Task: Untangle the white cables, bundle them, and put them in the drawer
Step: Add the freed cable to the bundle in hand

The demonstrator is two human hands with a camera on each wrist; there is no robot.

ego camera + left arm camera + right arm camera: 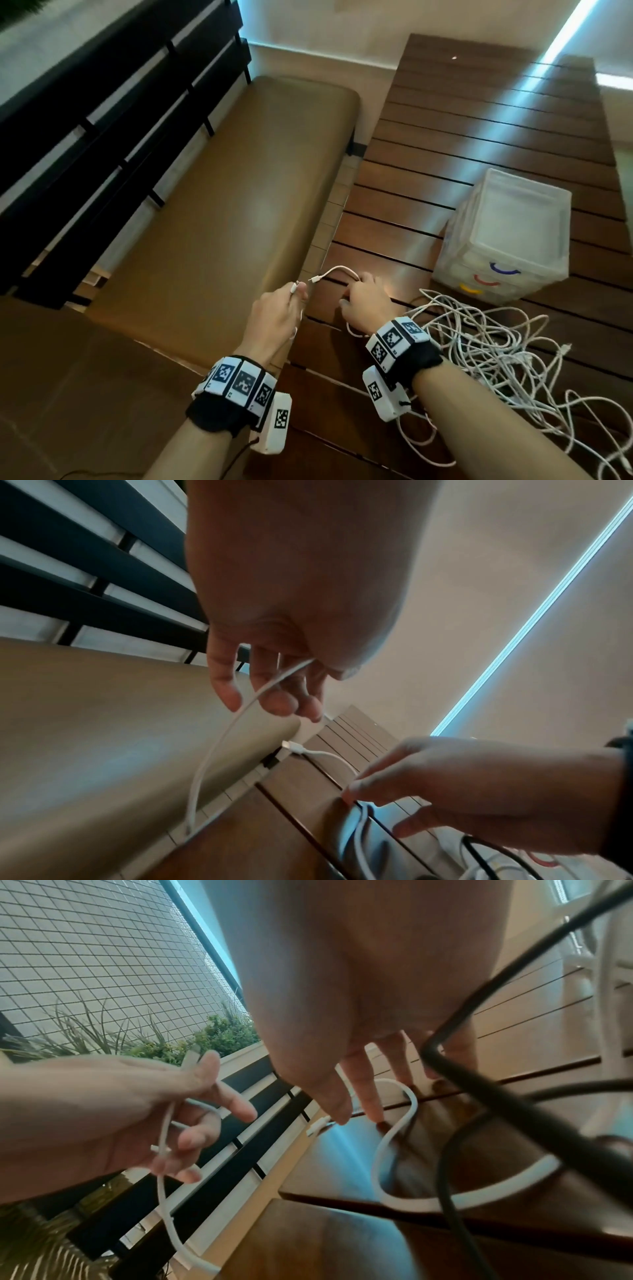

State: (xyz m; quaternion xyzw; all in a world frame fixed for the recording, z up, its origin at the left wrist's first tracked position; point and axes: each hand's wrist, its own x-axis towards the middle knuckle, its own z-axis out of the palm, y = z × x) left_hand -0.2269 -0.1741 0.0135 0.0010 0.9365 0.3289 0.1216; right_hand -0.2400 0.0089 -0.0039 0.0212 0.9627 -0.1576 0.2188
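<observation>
A thin white cable (337,270) is pinched near its plug in the left hand (274,318) and pressed by the right hand (366,305) onto the slatted wooden bench (479,137). Tangled cables (496,349) lie beside translucent plastic drawers (507,236).

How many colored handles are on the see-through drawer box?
3, stacked down the front of the drawer box: blue handle on top, red handle in the middle, yellow handle at the bottom.

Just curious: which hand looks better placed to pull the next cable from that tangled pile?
Probably the right hand: it is beside the tangled pile on the slatted table, while the left hand pinches a cable end off the table's edge.
</observation>
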